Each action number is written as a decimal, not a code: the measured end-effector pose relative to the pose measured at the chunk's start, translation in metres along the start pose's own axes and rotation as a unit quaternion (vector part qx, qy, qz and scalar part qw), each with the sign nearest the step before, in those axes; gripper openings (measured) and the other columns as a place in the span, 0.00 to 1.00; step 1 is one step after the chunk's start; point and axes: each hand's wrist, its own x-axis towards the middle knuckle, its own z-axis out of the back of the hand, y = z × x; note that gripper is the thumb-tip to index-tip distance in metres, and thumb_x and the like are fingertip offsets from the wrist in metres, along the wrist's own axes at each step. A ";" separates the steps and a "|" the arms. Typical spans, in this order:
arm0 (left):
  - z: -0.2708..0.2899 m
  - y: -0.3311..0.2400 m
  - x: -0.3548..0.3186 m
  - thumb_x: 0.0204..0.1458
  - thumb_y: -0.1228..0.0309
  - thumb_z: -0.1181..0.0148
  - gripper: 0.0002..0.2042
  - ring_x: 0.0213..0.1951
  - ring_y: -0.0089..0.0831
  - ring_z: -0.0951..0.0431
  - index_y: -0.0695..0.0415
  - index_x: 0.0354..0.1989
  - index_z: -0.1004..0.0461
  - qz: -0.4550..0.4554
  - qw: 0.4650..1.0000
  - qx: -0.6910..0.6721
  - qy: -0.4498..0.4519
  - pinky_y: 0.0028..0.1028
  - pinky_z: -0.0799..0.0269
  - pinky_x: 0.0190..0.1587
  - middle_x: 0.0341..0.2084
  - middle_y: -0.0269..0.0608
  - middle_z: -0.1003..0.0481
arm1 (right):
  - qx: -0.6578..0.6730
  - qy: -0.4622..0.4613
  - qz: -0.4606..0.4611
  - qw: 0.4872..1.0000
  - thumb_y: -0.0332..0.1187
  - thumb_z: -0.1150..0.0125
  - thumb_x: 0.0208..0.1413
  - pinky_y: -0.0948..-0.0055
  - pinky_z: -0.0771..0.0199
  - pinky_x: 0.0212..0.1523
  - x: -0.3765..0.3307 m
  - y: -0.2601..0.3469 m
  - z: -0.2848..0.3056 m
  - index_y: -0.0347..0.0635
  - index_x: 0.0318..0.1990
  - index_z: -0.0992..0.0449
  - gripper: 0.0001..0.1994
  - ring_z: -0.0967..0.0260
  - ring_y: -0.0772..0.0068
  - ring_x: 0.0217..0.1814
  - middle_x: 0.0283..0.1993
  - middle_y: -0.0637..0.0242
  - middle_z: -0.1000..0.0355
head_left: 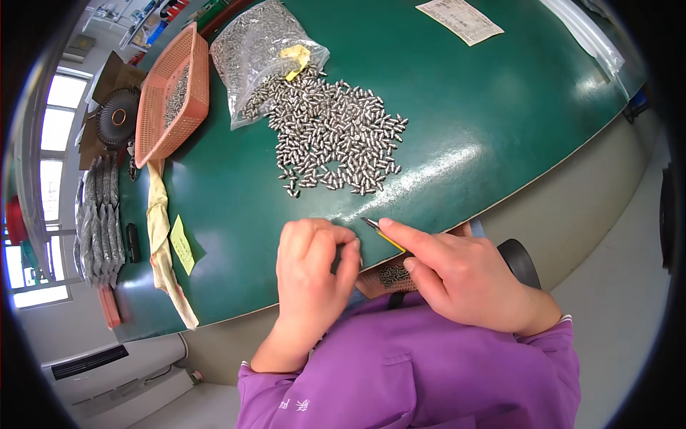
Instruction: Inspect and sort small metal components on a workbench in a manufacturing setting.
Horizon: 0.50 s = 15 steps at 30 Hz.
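My left hand [314, 264] is at the near edge of the green table, its thumb and fingers pinched together. Whatever lies between those fingertips is mostly hidden; only a small greyish bit shows by the thumb. In my right hand [464, 275] is a slim yellow cutter knife [391, 239], its dark tip pointing up and left, with the index finger stretched along it. Beyond both hands spreads a loose pile of small pointed metal pieces [336, 136]. A clear plastic bag [261, 50] full of the same pieces lies open against the pile's far left.
A pink basket [196, 93] with metal pieces stands at the left, near a dark round fan [118, 118]. Filled bags [100, 222], a cream cloth strip [158, 236] and a yellow note [181, 245] lie closer. Below the table edge sits another container [371, 284] with small pieces.
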 end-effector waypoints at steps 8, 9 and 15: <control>-0.002 0.005 -0.002 0.42 0.83 0.32 0.10 0.37 0.40 0.27 0.59 0.31 0.25 -0.002 0.999 -0.022 -0.026 0.35 0.31 0.41 0.32 0.41 0.27 | 0.001 0.008 -0.015 1.000 0.25 0.40 0.58 0.64 0.26 0.37 -0.001 0.000 -0.002 0.49 0.67 0.29 0.27 0.26 0.61 0.27 0.29 0.65 0.25; -0.001 0.007 0.000 0.43 0.84 0.32 0.09 0.37 0.40 0.27 0.59 0.31 0.25 -0.001 1.000 -0.026 -0.013 0.35 0.31 0.41 0.32 0.41 0.26 | -0.003 0.011 -0.009 1.000 0.25 0.40 0.58 0.64 0.25 0.35 -0.002 0.000 -0.002 0.49 0.67 0.28 0.27 0.26 0.61 0.27 0.29 0.65 0.25; 0.006 0.009 0.006 0.45 0.85 0.34 0.09 0.39 0.40 0.27 0.59 0.33 0.23 -0.001 0.999 -0.040 0.036 0.35 0.30 0.43 0.34 0.41 0.25 | -0.026 0.013 0.002 1.000 0.26 0.39 0.58 0.63 0.23 0.32 -0.005 0.002 -0.004 0.48 0.66 0.28 0.26 0.25 0.61 0.29 0.31 0.65 0.23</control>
